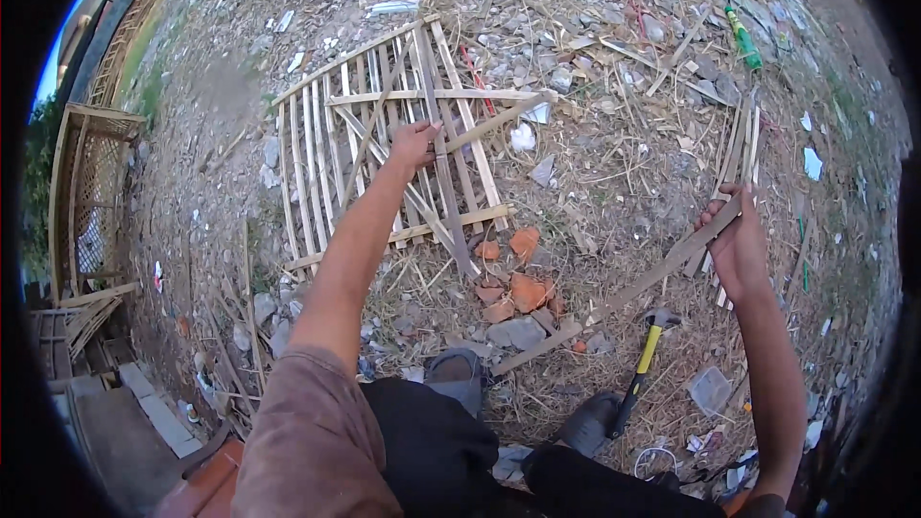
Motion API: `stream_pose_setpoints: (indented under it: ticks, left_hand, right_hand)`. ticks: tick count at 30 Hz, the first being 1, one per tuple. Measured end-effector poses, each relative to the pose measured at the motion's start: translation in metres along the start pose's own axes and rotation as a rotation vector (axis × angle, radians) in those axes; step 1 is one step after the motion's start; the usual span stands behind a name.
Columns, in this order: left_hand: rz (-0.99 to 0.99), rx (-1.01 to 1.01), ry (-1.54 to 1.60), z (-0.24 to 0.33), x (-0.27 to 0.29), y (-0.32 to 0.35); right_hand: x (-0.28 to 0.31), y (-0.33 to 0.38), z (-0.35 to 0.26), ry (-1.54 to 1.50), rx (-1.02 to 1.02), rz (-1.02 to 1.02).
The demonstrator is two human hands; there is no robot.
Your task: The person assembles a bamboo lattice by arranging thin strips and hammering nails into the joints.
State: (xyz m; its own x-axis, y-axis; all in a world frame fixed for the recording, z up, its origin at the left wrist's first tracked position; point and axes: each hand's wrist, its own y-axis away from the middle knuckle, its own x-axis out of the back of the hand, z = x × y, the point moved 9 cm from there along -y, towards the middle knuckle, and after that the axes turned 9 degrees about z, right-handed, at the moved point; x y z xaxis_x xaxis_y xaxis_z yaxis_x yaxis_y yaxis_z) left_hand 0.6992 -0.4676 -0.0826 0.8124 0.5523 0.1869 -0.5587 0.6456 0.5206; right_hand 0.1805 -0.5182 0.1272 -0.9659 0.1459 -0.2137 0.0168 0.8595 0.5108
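Note:
A panel of pale wooden slats point(317, 173), nailed in a grid with crossing diagonal pieces, lies on the ground in front of me. My left hand point(414, 146) reaches out over it, its fingers closed on a wooden slat point(447, 194) that runs lengthwise along the panel. On the right, my right hand point(741, 251) grips the upper end of a long, thin wooden strip point(662, 270). That strip slants down to the left, its lower end near my foot. A hammer point(652, 350) with a yellow and black handle stands head up by my other foot.
Broken orange bricks point(528, 293) lie at the panel's near corner. More loose strips point(739, 149) lie beyond my right hand. A green bottle point(743, 38) is at the far right, a clear plastic container point(710, 390) at the near right. A wooden lattice frame point(91, 197) stands at the left.

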Motion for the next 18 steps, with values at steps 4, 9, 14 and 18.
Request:
stream_pose_setpoints:
  ticks: [4, 9, 14, 18]
  left_hand:
    - [0.012, -0.006, -0.028, 0.001, 0.0, -0.001]
    - [0.014, -0.005, -0.067, -0.004, 0.001, -0.007]
    - [0.089, -0.087, -0.028, 0.004, 0.012, -0.011]
    - [0.011, -0.045, -0.047, 0.008, 0.003, -0.001]
  right_hand:
    - [-0.002, -0.002, 0.001, 0.009, -0.007, -0.012]
    - [-0.005, -0.001, 0.001, 0.02, -0.008, -0.03]
    - [-0.005, 0.0, 0.001, 0.012, -0.004, -0.042]
    - [0.0, 0.002, 0.0, 0.021, 0.011, -0.038]
